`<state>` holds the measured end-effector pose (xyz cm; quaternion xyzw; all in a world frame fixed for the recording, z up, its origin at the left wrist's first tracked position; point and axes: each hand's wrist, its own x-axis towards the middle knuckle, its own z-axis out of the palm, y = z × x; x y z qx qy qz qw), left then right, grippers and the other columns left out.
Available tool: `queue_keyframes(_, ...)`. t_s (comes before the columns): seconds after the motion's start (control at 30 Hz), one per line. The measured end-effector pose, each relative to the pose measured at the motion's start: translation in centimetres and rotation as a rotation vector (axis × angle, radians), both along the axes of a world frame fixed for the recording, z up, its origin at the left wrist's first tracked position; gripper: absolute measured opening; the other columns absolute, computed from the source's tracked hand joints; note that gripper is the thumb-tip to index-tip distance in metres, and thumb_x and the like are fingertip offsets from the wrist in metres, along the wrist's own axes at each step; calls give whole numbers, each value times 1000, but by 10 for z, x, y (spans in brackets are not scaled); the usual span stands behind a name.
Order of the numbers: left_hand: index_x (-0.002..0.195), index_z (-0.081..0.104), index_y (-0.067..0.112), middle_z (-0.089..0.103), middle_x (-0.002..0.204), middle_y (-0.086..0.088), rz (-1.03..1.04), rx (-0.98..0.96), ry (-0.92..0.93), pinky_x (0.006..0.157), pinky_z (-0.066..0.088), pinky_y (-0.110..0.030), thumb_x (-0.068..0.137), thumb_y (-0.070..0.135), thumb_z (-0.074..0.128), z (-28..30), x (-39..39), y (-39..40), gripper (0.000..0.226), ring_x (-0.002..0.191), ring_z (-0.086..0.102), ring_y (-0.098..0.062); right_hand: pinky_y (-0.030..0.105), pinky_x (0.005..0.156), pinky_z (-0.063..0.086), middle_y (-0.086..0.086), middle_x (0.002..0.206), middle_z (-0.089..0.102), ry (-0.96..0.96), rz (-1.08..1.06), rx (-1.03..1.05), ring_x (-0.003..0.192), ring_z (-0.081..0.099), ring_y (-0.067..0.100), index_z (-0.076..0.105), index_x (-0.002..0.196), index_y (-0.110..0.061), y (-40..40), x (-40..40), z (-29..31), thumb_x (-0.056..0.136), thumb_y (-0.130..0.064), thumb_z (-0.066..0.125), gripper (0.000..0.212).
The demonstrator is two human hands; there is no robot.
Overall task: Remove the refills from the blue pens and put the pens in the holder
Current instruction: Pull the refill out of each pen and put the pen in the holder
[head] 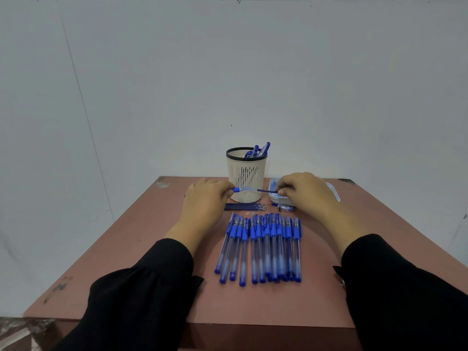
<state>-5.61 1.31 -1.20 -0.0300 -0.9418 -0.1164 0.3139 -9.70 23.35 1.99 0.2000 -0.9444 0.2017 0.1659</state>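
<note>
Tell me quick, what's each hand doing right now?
Left hand: grips the pen barrel.
Right hand: pinches the refill sticking out of it.

Holder [246,173] mouth open above, pen row [260,249] covering table [126,262] centre

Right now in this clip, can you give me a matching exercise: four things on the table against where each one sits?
Things:
1. holder
2. loose refills
3. row of pens
4. white tray

Places:
A. under the right hand
B. nearest the person
C. at the table's far edge
D. just in front of the holder

Pairs: 1-C, 2-D, 3-B, 4-A
</note>
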Motion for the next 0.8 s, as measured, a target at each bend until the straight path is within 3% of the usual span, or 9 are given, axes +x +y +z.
queue_keyframes(0.43,113,64,31,67,106,9,17,1,47,78,29,-29,96,33,49,1,1,1,23,99,49,-17,32,79,46,-8,98,70,-17,5,21,92,59,11,72,90,-33,-1,1,1,90,-23,58,17)
queue_keyframes(0.8,114,64,32,68,101,8,39,3,56,78,32,-29,96,34,48,1,1,1,25,97,50,-17,34,85,47,-8,99,70,-36,-3,9,95,59,12,72,91,-32,-2,6,4,92,-24,58,16)
